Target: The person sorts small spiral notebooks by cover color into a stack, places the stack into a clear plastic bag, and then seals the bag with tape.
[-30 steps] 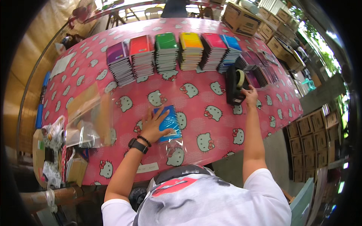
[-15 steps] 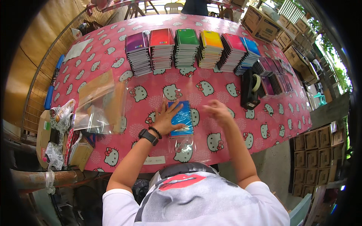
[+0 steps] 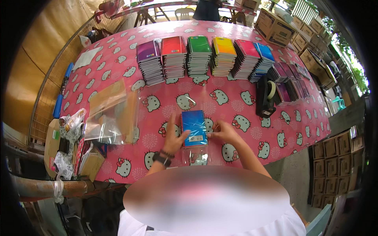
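A blue spiral notebook (image 3: 193,125) lies inside a clear plastic sleeve (image 3: 198,157) on the table in front of me; the sleeve's empty end extends toward me. Along the notebook's left edge, my left hand (image 3: 172,137) is open, fingers stretched out and thumb resting on the cover. At the lower right edge is my right hand (image 3: 223,133), its fingers bent and pressed together; what they pinch, if anything, is too small to make out.
Stacks of spiral notebooks, including a purple stack (image 3: 149,63), line the far side. A black tape dispenser (image 3: 264,98) stands right, beside bundled dark notebooks (image 3: 289,88). At left are clear plastic sleeves (image 3: 112,118) and a blue pen-like object (image 3: 58,106). Cartons (image 3: 273,29) sit at the far right.
My left hand has slid off the cover to its left edge, uncovering most of the notebook. My right hand has come in from the right to the notebook's right edge. The view has shifted slightly.
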`<action>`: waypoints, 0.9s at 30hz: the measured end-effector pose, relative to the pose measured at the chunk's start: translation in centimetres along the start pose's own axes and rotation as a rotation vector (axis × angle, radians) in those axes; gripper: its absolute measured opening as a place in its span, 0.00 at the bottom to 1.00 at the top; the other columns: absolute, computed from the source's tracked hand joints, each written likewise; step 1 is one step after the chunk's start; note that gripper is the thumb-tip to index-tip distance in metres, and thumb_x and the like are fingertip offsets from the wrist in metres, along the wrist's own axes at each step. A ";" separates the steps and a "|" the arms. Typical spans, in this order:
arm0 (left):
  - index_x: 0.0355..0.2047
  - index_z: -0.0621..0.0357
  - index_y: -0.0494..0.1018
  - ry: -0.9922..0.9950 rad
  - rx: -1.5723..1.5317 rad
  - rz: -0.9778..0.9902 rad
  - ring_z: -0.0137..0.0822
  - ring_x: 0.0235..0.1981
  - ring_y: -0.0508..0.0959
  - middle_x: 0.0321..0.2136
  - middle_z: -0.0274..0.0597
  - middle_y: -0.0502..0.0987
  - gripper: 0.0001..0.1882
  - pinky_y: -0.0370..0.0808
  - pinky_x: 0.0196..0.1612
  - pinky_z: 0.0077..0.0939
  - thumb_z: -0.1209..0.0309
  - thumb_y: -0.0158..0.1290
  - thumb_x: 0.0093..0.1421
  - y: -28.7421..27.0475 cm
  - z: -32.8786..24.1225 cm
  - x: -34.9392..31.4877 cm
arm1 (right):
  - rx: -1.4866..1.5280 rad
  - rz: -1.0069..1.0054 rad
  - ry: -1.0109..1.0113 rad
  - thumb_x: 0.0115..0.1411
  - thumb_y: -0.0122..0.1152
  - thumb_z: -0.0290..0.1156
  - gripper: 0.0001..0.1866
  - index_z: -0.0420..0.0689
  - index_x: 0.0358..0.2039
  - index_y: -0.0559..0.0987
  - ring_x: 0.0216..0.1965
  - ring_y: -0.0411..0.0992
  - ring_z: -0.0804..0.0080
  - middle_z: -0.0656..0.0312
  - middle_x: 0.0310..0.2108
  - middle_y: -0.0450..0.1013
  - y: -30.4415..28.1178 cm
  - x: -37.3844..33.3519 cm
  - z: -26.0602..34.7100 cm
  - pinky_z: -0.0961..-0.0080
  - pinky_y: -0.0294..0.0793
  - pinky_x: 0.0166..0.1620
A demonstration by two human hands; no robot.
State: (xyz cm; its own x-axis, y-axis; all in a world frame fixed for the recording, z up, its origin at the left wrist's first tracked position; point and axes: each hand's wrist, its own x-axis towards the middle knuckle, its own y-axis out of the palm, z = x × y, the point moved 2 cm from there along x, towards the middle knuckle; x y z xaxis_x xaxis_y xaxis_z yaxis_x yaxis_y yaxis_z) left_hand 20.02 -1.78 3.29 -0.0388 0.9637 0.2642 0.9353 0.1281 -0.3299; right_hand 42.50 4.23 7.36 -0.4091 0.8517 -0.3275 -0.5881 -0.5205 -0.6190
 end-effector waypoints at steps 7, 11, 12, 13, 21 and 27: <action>0.62 0.55 0.48 -0.389 -0.479 0.045 0.31 0.45 0.71 0.50 0.45 0.67 0.35 0.71 0.43 0.22 0.82 0.39 0.51 -2.7 -4.5 -4.1 | 0.668 0.030 -0.220 0.50 0.51 0.18 0.32 0.46 0.58 0.60 0.38 0.69 0.74 0.63 0.33 0.70 2.0 -5.5 1.7 0.80 0.66 0.44; 0.61 0.56 0.51 -0.140 -0.214 0.192 0.32 0.51 0.65 0.53 0.40 0.61 0.42 0.65 0.52 0.26 0.87 0.43 0.40 -4.0 -6.9 -2.3 | 0.336 -0.127 -0.482 0.45 0.55 0.17 0.37 0.46 0.58 0.59 0.51 0.61 0.71 0.63 0.49 0.63 1.0 -5.4 3.9 0.74 0.62 0.52; 0.61 0.56 0.52 -0.048 -0.203 0.149 0.34 0.54 0.62 0.55 0.40 0.58 0.43 0.62 0.55 0.29 0.86 0.47 0.39 -3.6 -6.4 -1.9 | 0.200 -0.231 -0.540 0.41 0.65 0.21 0.41 0.46 0.58 0.59 0.57 0.54 0.69 0.61 0.54 0.57 1.4 -4.7 4.0 0.71 0.57 0.56; 0.60 0.55 0.52 0.045 -0.190 0.102 0.35 0.57 0.59 0.57 0.40 0.55 0.44 0.59 0.57 0.31 0.84 0.51 0.38 -3.3 -5.5 -1.5 | 0.368 -0.168 -0.531 0.41 0.66 0.23 0.42 0.46 0.58 0.59 0.56 0.56 0.70 0.61 0.53 0.59 2.2 -3.6 4.0 0.71 0.55 0.57; 0.60 0.57 0.41 0.026 -0.362 0.102 0.33 0.55 0.61 0.54 0.45 0.58 0.50 0.64 0.55 0.30 0.80 0.61 0.43 -1.2 -5.3 -1.6 | 0.723 -0.062 -0.561 0.41 0.71 0.28 0.45 0.45 0.59 0.56 0.56 0.56 0.70 0.62 0.50 0.62 2.6 -2.4 5.8 0.74 0.54 0.57; 0.57 0.57 0.45 -0.099 -0.629 0.105 0.34 0.51 0.65 0.48 0.43 0.62 0.46 0.66 0.53 0.30 0.78 0.62 0.42 -0.7 -6.1 -2.6 | 0.747 -0.051 -0.525 0.43 0.69 0.34 0.48 0.42 0.60 0.51 0.57 0.56 0.67 0.57 0.52 0.60 4.1 -3.0 4.1 0.70 0.53 0.58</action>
State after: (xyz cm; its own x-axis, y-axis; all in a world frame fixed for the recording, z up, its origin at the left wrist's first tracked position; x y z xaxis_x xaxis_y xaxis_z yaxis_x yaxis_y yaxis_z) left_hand 21.57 -5.81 8.38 0.0596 0.9845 0.1648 0.9623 -0.1006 0.2529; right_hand 38.44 -0.76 8.72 -0.5278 0.8327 0.1673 -0.8377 -0.5429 0.0592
